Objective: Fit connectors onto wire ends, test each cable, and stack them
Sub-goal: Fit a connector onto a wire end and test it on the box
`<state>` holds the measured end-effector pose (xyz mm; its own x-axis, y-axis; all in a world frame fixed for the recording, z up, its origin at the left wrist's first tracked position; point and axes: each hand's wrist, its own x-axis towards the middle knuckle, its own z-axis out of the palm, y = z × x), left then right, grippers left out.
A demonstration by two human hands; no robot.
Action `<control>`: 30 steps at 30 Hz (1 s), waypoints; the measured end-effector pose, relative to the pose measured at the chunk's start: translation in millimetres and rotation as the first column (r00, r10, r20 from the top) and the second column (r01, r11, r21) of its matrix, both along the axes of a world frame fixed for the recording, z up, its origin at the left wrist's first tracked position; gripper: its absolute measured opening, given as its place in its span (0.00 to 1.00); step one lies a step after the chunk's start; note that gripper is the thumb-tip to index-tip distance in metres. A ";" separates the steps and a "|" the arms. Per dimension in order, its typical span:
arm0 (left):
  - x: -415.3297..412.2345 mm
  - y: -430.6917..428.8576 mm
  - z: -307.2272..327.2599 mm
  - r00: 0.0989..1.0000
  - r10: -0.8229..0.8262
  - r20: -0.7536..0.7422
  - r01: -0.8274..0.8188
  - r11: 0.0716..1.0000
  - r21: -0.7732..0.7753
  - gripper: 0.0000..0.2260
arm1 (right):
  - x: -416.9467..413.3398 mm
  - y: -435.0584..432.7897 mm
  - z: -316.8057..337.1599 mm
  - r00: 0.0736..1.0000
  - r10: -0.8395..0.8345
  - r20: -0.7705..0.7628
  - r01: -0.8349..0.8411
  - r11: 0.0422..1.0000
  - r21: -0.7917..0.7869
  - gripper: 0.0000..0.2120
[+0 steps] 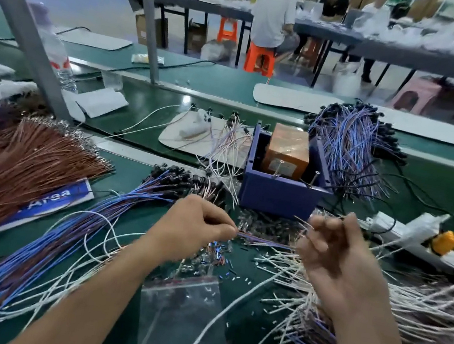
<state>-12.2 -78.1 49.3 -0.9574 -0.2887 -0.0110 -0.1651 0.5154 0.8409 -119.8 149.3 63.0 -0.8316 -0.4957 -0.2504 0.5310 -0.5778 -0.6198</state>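
Note:
My left hand [198, 223] pinches the end of a thin blue and brown wire pair [263, 239] that runs rightward to my right hand [328, 250]. My right hand grips that pair along with a few other wire ends, which stick up past its curled fingers. Small loose connectors [219, 258] lie scattered on the green mat below both hands. A fan of blue and brown cables with black ends [72, 226] lies at the left. White and blue wires [418, 315] are heaped at the right.
A blue box [278, 193] holding an orange block [287, 151] stands just behind my hands. Brown wires [16, 168] pile at far left, finished blue cables [352, 142] at back right. A clear bag [183, 305] lies near me. A power strip [416, 230] sits right. People sit at far tables.

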 end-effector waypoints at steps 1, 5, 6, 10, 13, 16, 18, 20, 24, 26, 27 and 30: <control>0.5 -2.8 -0.7 1.000 -0.008 0.025 0.007 0.999 0.048 0.06 | -3.5 7.4 -1.0 1.000 -0.013 -0.008 0.013 1.000 0.019 0.20; 6.2 -18.9 -2.3 0.992 0.003 0.129 -0.017 0.994 0.111 0.04 | -10.8 30.4 -9.4 0.996 -0.074 -0.039 0.079 0.986 0.149 0.21; 4.3 -17.0 -2.7 0.990 0.005 0.143 -0.017 0.996 0.083 0.04 | -11.4 34.4 -12.1 0.994 -0.072 -0.084 0.090 0.970 0.226 0.21; -18.6 17.1 -3.3 0.995 0.017 0.099 -0.011 0.998 -0.070 0.06 | -12.8 43.4 -14.6 0.875 0.261 -0.407 0.111 0.710 0.695 0.16; -33.4 51.1 -2.6 0.998 -0.050 0.028 0.053 0.991 -0.122 0.06 | -6.4 36.1 -11.4 0.666 0.582 -0.467 0.158 0.503 0.850 0.11; -44.3 73.2 -2.4 0.994 -0.098 -0.048 0.095 0.993 -0.073 0.05 | 1.0 23.8 -9.2 0.578 0.671 -0.463 0.181 0.448 0.875 0.08; -48.2 78.6 -2.8 0.992 -0.104 -0.066 0.101 0.994 -0.052 0.05 | 1.2 21.7 -8.7 0.630 0.618 -0.469 0.143 0.502 0.853 0.06; -48.9 75.7 -2.4 0.991 -0.119 -0.061 0.119 0.993 -0.004 0.03 | -2.1 25.9 -9.4 0.694 0.562 -0.450 0.103 0.541 0.834 0.04; -43.8 51.5 -4.8 0.998 -0.063 -0.021 0.064 0.996 0.059 0.09 | -6.8 36.0 -15.6 0.764 0.452 -0.460 0.181 0.534 0.826 0.06; -40.3 39.7 -8.0 0.999 -0.030 -0.011 0.031 0.990 0.137 0.09 | -3.9 33.9 -18.7 0.782 0.432 -0.450 0.172 0.545 0.821 0.06; -39.2 37.4 -10.2 1.000 -0.017 -0.005 0.018 0.986 0.166 0.08 | -1.9 31.1 -20.7 0.792 0.419 -0.444 0.168 0.548 0.819 0.06; -36.8 35.5 -20.9 0.995 0.099 -0.017 -0.091 0.963 0.252 0.08 | 0.5 24.1 -26.4 0.833 0.341 -0.436 0.189 0.565 0.803 0.06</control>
<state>-49.0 -42.7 28.4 -0.9267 -0.3698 -0.0672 -0.1766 0.2706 0.9464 -119.4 173.4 36.6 -0.9166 -0.3755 -0.1370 0.0106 0.3198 -0.9474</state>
